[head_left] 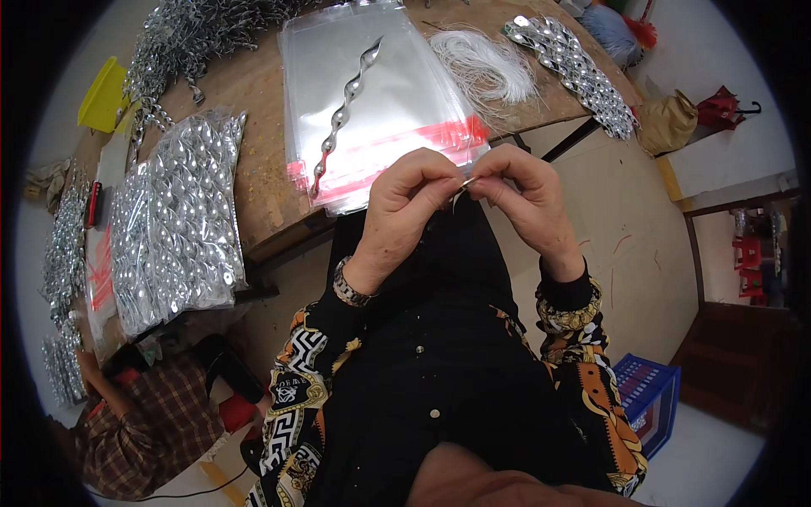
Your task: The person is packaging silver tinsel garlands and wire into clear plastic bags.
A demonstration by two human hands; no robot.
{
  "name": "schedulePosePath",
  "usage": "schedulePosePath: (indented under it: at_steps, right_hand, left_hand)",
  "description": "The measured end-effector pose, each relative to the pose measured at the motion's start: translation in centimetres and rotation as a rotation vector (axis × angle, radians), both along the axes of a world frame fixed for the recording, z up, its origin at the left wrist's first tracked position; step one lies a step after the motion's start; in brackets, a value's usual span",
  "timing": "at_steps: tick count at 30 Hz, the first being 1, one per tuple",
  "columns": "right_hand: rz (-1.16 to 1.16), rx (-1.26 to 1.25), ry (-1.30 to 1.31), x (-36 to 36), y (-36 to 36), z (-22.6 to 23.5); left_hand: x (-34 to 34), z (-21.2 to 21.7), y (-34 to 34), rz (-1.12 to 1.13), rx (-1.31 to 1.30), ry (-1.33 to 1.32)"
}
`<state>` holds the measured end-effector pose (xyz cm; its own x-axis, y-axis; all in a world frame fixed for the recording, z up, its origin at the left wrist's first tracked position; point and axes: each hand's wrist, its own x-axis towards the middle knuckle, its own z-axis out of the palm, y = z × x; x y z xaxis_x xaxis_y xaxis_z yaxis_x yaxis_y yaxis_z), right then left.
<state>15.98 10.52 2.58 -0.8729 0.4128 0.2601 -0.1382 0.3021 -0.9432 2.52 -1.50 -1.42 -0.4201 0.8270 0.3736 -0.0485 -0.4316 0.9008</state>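
My left hand (411, 203) and my right hand (525, 198) meet in front of my body at the table's front edge. Thumb and forefinger of each are pinched on a thin pale strand (457, 197). Only a short bit of it shows between the fingertips, so its exact kind is unclear. Just beyond my left hand lies a stack of clear plastic bags (397, 76) with red bands along the near edge. One twisted silver ornament (341, 118) rests slantwise on the bags. A bundle of white strings (490, 68) is spread to the right of the stack.
Packed silver twisted ornaments (182, 211) lie at the left of the wooden table (269, 156). More ornaments (579, 76) hang over its right edge, and a silver heap (194, 42) is at the back. A person in a checked shirt (160, 422) sits lower left. A blue crate (649, 397) stands lower right.
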Motion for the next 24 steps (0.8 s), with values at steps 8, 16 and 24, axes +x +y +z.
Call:
schedulePosePath:
  at_steps: [8, 16, 24]
  right_hand:
    - [0.009, 0.292, 0.0, -1.3, 0.6, -1.0]
    - [-0.051, 0.247, -0.117, -2.0, 0.1, -4.0]
    - [-0.068, 0.189, -0.204, 0.0, 1.8, -1.2]
  left_hand:
    - [-0.9, 0.0, 0.1, 0.147, 0.023, 0.239]
    - [-1.7, -1.6, -0.2, 0.281, -0.111, 0.471]
    - [-3.9, 1.7, -1.7, 0.278, -0.028, 0.158]
